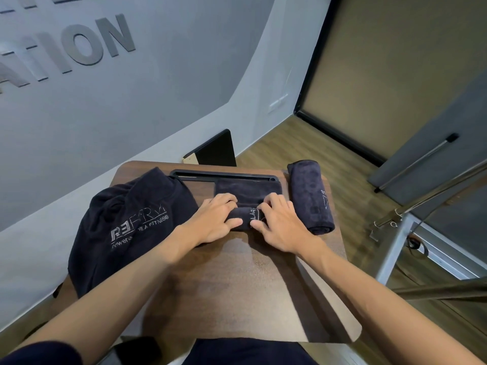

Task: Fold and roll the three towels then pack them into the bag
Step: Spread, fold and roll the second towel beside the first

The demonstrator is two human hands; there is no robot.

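Hands: left hand (216,218) and right hand (279,225) both curled round the half-rolled towel (246,206).
Risk: uneven pressure could loosen the roll.

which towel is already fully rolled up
The towel at the table's right edge, lying apart from both hands as a finished roll. The middle towel is only partly rolled, its far end still flat.

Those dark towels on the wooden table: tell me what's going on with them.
A person is rolling a dark navy towel on the brown wooden table. The left hand and right hand both grip its rolled near end, while the far part lies flat. A finished dark rolled towel lies to the right. The dark fabric bag with printed lettering sits to the left, with no towel visibly packed.
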